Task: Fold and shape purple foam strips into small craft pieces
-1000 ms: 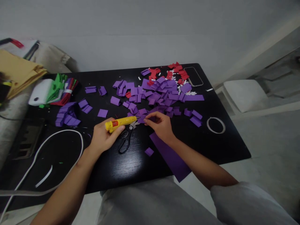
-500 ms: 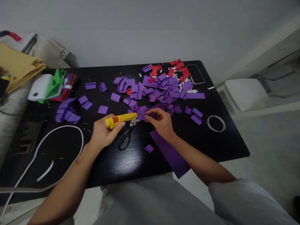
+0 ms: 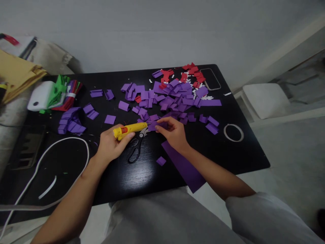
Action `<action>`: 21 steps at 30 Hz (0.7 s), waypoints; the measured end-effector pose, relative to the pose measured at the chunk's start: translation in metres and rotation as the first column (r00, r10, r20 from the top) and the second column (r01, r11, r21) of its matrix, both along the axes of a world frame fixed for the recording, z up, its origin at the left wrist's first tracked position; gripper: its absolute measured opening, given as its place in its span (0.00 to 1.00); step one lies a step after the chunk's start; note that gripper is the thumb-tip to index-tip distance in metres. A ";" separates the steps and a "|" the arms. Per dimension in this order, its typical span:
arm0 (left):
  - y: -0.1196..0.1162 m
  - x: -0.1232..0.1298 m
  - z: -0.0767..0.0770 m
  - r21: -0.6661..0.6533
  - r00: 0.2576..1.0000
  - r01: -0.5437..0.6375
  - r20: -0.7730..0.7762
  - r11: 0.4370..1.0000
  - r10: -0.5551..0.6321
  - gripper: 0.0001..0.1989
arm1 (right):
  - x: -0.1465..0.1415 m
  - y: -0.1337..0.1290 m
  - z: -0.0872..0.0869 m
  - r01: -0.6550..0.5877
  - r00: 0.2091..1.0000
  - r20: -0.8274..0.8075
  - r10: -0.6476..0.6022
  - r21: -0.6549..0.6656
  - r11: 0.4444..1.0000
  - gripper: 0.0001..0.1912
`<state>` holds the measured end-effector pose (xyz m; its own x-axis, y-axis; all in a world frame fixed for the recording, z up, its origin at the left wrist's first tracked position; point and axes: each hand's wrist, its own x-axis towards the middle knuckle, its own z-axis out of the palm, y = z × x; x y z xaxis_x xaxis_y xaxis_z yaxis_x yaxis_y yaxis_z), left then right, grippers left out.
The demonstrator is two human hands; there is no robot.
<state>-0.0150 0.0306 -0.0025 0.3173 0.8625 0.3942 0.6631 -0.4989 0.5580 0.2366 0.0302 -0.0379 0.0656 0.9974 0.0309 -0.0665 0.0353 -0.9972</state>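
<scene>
In my left hand point(image 3: 111, 144) is a yellow glue gun point(image 3: 130, 128), its nozzle pointing right. The fingers of my right hand point(image 3: 174, 132) pinch a small purple paper piece point(image 3: 153, 126), and the nozzle tip is at this piece. Black-handled scissors point(image 3: 137, 147) lie just below the gun. A long purple sheet point(image 3: 184, 167) extends under my right forearm past the table's front edge. One small purple square point(image 3: 161, 161) lies in front of my hands. Behind them spreads a pile of folded purple pieces point(image 3: 177, 96).
On the black table point(image 3: 215, 152) are red paper pieces point(image 3: 193, 70), a clear frame point(image 3: 210, 79), a round ring point(image 3: 233, 132), bundled coloured strips point(image 3: 59, 93), a white device point(image 3: 40, 96) and a looped white cable point(image 3: 38, 164). A white stool point(image 3: 266, 100) stands at right.
The view has shifted very slightly. Both hands keep their hold, with the glue gun still at the purple piece.
</scene>
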 end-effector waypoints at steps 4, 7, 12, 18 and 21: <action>0.001 0.000 0.001 0.010 1.000 0.005 -0.012 1.000 -0.005 0.17 | 0.000 -0.001 -0.001 0.004 1.000 0.027 -0.004 0.002 1.000 0.10; 0.001 0.000 0.001 -0.001 1.000 0.002 -0.003 1.000 -0.002 0.18 | 0.000 0.000 -0.002 -0.008 1.000 0.021 0.008 0.002 1.000 0.10; -0.001 0.000 0.002 -0.025 0.999 -0.022 0.049 0.999 0.023 0.15 | -0.001 0.000 -0.002 0.016 1.000 0.015 -0.016 0.011 1.000 0.10; -0.005 0.002 0.005 -0.015 0.997 0.011 0.073 1.000 -0.010 0.11 | -0.001 0.000 -0.002 -0.004 1.000 0.023 0.004 -0.004 1.000 0.11; -0.005 0.005 0.005 -0.024 0.999 0.031 0.037 0.999 -0.030 0.13 | -0.001 -0.002 -0.001 -0.010 0.999 0.041 0.010 0.000 1.000 0.10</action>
<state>-0.0105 0.0253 0.0027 0.3292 0.8623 0.3848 0.6269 -0.5043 0.5939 0.2352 0.0286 -0.0389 0.0546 0.9979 0.0336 -0.0257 0.0351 -0.9991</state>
